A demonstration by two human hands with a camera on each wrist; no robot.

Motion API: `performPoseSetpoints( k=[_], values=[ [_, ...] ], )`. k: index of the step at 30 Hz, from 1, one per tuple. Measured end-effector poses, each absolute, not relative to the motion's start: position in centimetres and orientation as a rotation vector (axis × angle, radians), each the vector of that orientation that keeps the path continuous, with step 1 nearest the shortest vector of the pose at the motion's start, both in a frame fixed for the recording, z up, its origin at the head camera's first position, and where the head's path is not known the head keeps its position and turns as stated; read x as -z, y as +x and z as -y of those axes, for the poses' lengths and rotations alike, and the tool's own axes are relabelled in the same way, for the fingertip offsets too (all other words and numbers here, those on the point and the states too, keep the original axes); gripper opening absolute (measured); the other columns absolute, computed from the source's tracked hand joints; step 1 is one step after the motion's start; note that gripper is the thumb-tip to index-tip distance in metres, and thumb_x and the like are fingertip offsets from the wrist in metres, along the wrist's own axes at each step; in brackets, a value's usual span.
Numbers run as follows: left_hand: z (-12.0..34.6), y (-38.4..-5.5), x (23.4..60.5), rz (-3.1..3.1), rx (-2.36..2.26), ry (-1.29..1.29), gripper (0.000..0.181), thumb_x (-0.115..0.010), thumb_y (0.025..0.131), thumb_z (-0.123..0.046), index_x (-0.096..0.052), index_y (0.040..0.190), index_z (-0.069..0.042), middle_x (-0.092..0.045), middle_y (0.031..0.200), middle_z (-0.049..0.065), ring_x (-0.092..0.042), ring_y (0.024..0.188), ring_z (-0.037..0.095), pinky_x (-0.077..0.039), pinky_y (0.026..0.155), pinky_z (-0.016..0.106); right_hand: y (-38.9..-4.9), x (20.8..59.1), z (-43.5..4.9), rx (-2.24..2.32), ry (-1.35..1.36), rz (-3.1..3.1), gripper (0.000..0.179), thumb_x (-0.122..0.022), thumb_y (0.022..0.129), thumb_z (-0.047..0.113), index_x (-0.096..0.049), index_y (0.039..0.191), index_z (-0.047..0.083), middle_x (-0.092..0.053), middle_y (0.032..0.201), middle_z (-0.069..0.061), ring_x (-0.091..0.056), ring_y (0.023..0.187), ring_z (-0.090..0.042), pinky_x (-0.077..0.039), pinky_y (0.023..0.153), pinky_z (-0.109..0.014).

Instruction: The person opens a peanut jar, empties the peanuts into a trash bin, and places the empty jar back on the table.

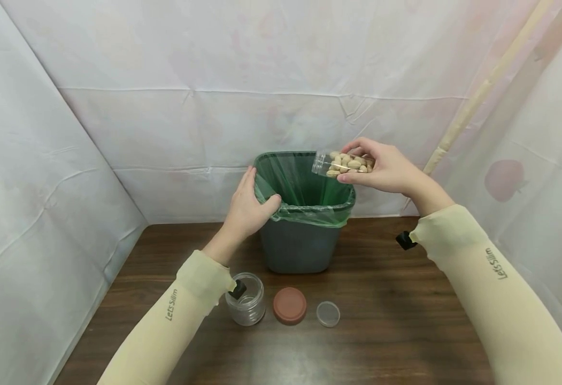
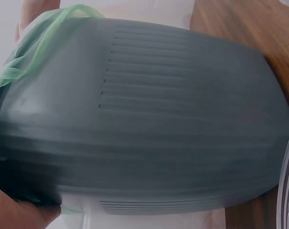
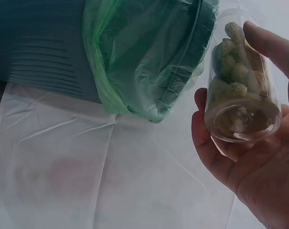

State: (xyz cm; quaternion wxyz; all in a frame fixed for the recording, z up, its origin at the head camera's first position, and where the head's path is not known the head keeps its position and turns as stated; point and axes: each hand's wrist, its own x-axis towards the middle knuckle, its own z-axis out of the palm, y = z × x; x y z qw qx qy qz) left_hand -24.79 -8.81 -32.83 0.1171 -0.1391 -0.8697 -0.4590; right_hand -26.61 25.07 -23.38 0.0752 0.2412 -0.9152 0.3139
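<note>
My right hand (image 1: 382, 166) grips a clear plastic jar (image 3: 242, 119) on its side, with fingers and thumb around its base half. Pale-shelled nuts that look like pistachios (image 1: 348, 163) lie inside. The jar's threaded, lidless mouth points left, above the opening of a dark grey trash bin (image 1: 300, 248). A thin green-edged bag (image 3: 104, 86) lines the bin and folds over its rim. At the bin's front left corner, my left hand (image 1: 252, 206) rests against it, straight fingers along the side and thumb on the rim.
On the wooden table (image 1: 382, 299), in front of the bin, stand an uncovered clear jar (image 1: 246, 313), a reddish-brown lid (image 1: 290, 306) and a small translucent disc (image 1: 328, 314). White cloth (image 1: 165, 128) hangs behind and on both sides, with a pale pole (image 1: 468, 109) at the right.
</note>
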Motion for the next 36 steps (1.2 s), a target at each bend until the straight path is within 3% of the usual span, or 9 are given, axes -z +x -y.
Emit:
performPoseSetpoints(
  k=[11, 23, 29, 36],
  values=[
    [8.6, -24.8, 32.8, 2.555, 1.341, -0.395, 0.098, -0.062, 0.097, -0.046, -0.020, 0.174, -0.004, -0.015, 0.182, 0.012, -0.018, 0.167, 0.034, -0.024, 0.129, 0.065, -26.9, 22.6, -24.3, -0.898, 0.738, 2.791, 0.054, -0.089, 0.092, 0.044, -0.068, 0.138, 0.025, -0.073, 0.133, -0.007, -0.064, 0.110, -0.024, -0.049, 0.090, -0.045],
    [8.9, -24.9, 32.9, 2.548, 1.334, -0.389, 0.098, -0.062, 0.096, -0.048, -0.021, 0.174, -0.003, -0.016, 0.182, 0.013, -0.019, 0.167, 0.033, -0.026, 0.129, 0.064, -28.0, 23.3, -23.3, -0.818, 0.829, 2.793, 0.051, -0.089, 0.093, 0.041, -0.068, 0.137, 0.024, -0.072, 0.128, -0.010, -0.066, 0.096, -0.025, -0.052, 0.081, -0.044],
    [8.9, -24.7, 33.0, 2.550, 1.333, -0.384, 0.096, -0.064, 0.097, -0.044, -0.022, 0.173, -0.003, -0.017, 0.182, 0.011, -0.021, 0.166, 0.034, -0.026, 0.129, 0.065, -27.9, 23.4, -22.9, -0.813, 0.834, 2.812, 0.055, -0.088, 0.093, 0.040, -0.065, 0.140, 0.021, -0.070, 0.129, -0.011, -0.067, 0.094, -0.026, -0.053, 0.081, -0.043],
    [8.5, -24.7, 33.0, 2.548, 1.336, -0.385, 0.097, -0.064, 0.097, -0.046, -0.022, 0.174, -0.004, -0.016, 0.182, 0.012, -0.021, 0.166, 0.034, -0.026, 0.129, 0.065, -27.9, 23.3, -22.8, -0.800, 0.834, 2.829, 0.052, -0.089, 0.093, 0.038, -0.062, 0.133, 0.020, -0.068, 0.130, -0.013, -0.068, 0.097, -0.029, -0.053, 0.083, -0.047]
  ],
)
